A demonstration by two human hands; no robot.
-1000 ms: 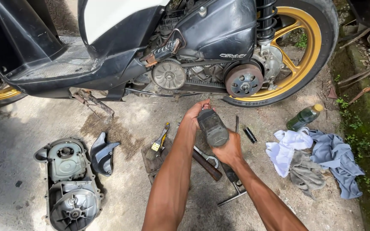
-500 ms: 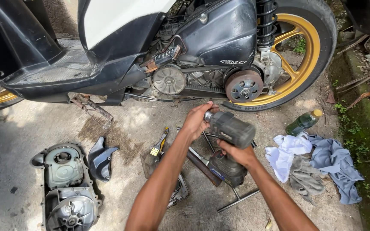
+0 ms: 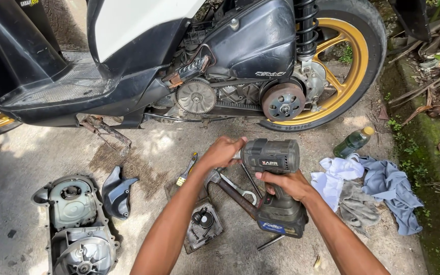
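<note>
Your right hand (image 3: 287, 184) is wrapped around the handle of the cordless impact wrench (image 3: 275, 183), holding it up at the centre of the view, nose pointing toward 9 o'clock. Your left hand (image 3: 223, 151) is curled around the nose end of that wrench, fingers closed on the tip; what they pinch there is hidden. Below the tool, on the concrete floor (image 3: 26, 153), lie a wrench (image 3: 238, 189) and a small paintbrush (image 3: 186, 170) at 9 o'clock of it. At 12 o'clock stands the scooter (image 3: 179, 56), its belt drive uncovered. The removed engine cover (image 3: 77, 224) lies at 8 o'clock, and rags (image 3: 378, 188) with a green bottle (image 3: 352, 142) lie at 3 o'clock.
</note>
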